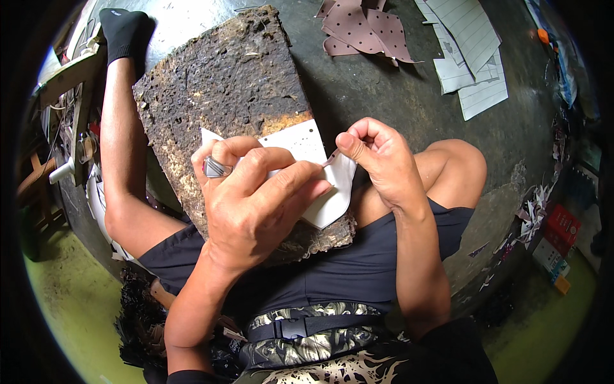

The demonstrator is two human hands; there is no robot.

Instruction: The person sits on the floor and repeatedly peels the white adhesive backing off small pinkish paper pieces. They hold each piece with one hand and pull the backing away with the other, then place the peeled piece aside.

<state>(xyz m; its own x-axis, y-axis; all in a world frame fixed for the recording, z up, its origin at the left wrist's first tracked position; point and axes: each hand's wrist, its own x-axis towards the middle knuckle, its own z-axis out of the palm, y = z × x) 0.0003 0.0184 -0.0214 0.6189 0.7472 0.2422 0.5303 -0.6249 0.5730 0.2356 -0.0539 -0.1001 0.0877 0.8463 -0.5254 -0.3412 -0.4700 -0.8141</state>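
A white sheet piece (336, 189) with a thin pinkish edge lies over the near end of a rough, dark-crusted board (220, 70). My left hand (252, 192), wearing rings, is closed over the piece, with thumb and forefinger pinched near its middle. Part of the piece is hidden under that hand, and a white part (300, 137) with small dark specks shows beyond the fingers. My right hand (380, 157) pinches the raised edge at the right between thumb and curled fingers. Whether it is one piece or several stacked, I cannot tell.
Pink dotted cut pieces (368, 29) lie on the dark floor beyond the board. White lined sheets (470, 54) overlap at the far right. My bent legs flank the board, which leans on my lap. Paper scraps (534, 208) and a red box (563, 227) sit at the right.
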